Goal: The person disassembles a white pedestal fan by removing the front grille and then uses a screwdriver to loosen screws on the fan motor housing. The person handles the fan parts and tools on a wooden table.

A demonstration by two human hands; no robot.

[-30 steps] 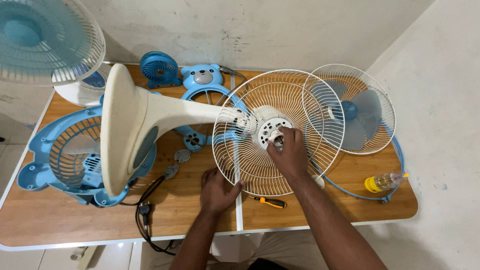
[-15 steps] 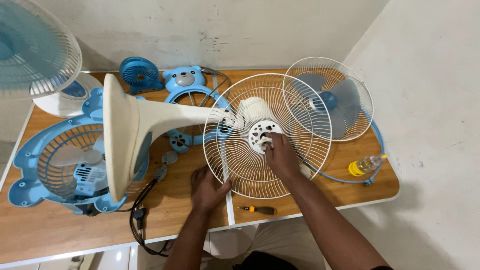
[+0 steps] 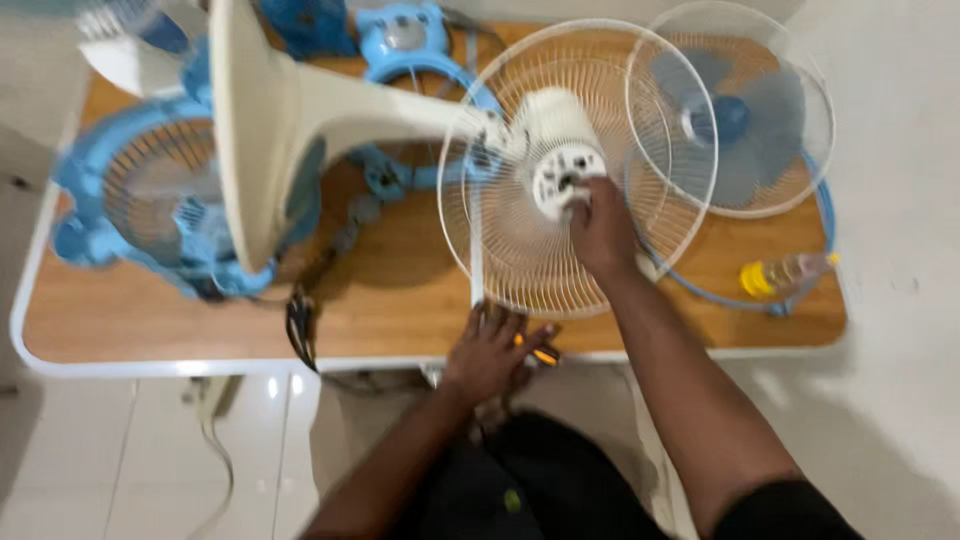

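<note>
Right hand [image 3: 600,232] closed on the white motor hub [image 3: 560,172] in the middle of the round wire guard [image 3: 520,250], fingers curled tight against the hub's face. Left hand [image 3: 492,348] down at the near edge of the wooden table [image 3: 130,320], fingers spread over a small orange-handled screwdriver [image 3: 545,355]; hard to tell if gripping it or just resting on it, picture too blurry.

Hub and guard sitting near the middle of the table, joined to a long cream fan stand [image 3: 300,110] lying on its side, wide base pointing left. Bottom rim of the guard almost at the table's front edge, just above the left hand.

Behind and to the right, a second wire guard with grey-blue blades [image 3: 735,115], overlapping the first guard's right rim. Beside it, near the right edge, a small bottle with a yellow cap [image 3: 785,273], lying flat. A thin blue ring [image 3: 700,290] under that guard, close to the bottle.

On the left, a blue fan housing with a round grille [image 3: 150,190], nearly touching the left edge. At the back, another small blue fan part [image 3: 405,40]. Black cord [image 3: 300,320] hanging over the front edge.

Bare wood open at front left and between the stand base and the guard. White tiled floor [image 3: 120,460] below.
</note>
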